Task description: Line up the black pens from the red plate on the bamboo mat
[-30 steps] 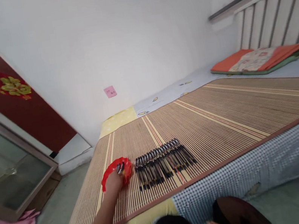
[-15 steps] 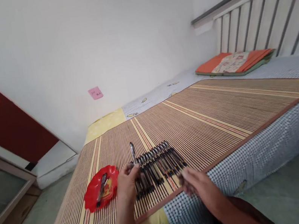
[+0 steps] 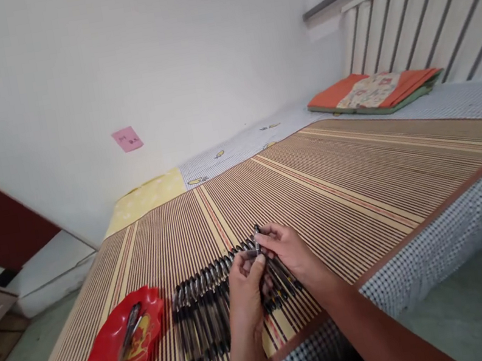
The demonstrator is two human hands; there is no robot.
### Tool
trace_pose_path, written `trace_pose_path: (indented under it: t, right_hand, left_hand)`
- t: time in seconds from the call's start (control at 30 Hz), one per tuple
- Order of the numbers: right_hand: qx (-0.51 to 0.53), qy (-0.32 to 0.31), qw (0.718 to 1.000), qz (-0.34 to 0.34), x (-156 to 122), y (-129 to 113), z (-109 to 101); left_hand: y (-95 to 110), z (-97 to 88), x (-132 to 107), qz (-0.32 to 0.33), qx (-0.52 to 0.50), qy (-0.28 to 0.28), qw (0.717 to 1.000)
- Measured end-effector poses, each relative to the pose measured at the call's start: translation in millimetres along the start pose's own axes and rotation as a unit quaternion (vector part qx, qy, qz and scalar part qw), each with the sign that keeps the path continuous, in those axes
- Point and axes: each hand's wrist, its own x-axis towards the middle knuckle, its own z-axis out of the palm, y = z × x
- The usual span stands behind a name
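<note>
Both my hands meet over the right part of a row of dark pens lying side by side on a striped mat. My left hand is closed on the lower part of a pen, whose dark tip points up. The fingers of my right hand pinch that same pen near its upper end. My hands cover part of the row beneath. To the left of the row is a red plate with scalloped edges. Inside it lie dark pens, close together.
The mat covers a bed with a checked sheet. A folded orange and green cloth rests at the far right, by a white slatted headboard. A pink paper note is stuck on the wall.
My left hand has carried the pen to the right, and my right hand has come up to grip it too. The camera view has shifted, so the plate appears lower and further left.
</note>
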Motion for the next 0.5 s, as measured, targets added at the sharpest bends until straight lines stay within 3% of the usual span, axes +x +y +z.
trace_pose_path:
  t: [0.1, 0.2, 0.27, 0.37, 0.5]
  right_hand:
    - [0.036, 0.033, 0.999, 0.011, 3, 6, -10]
    - [0.098, 0.129, 0.986, -0.035, 8, -3, -26]
    - [0.153, 0.158, 0.974, -0.048, 9, -11, -34]
    - [0.197, 0.107, 0.975, -0.015, 7, -16, -33]
    - [0.051, 0.028, 0.998, 0.032, 1, -6, -15]
  left_hand:
    - [-3, 1.0, -3, -0.002, 0.04, 0.008, 0.999]
    - [-4, 1.1, -7, 0.003, 0.069, 0.008, 0.998]
    - [-3, 0.8, -8, 0.003, 0.061, 0.02, 0.998]
    - [-3, -0.1, -8, -0.002, 0.033, 0.033, 0.999]
    - [-5, -2.0, -6, 0.03, 0.05, 0.045, 0.997]
